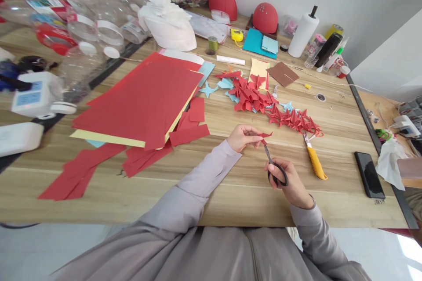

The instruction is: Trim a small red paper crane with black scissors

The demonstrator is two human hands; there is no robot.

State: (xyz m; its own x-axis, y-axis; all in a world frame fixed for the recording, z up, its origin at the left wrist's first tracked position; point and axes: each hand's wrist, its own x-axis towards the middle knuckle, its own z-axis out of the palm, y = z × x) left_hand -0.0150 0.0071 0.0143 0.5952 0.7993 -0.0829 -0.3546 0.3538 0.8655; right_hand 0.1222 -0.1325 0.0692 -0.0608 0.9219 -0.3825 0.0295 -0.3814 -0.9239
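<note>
Between the closed fingers of my left hand (243, 139) is a small piece of folded red paper (266, 135). My right hand (290, 182) grips scissors (269, 158) by their black handles, and the blade tips meet the red paper. Whether the blades are parted is too small to make out. Beyond both hands lies a heap of folded red paper stars (252, 94), with a second cluster of red stars (293, 118) to its right. A few light blue paper stars (208, 90) lie among and beside them.
Large red sheets (138, 96) are stacked on the left, with cut red strips (79, 171) around them. A yellow-handled tool (315, 162) and a phone (369, 174) lie at right. Clear plastic bottles (79, 66) crowd the far left. A white bottle (303, 33) stands at the back.
</note>
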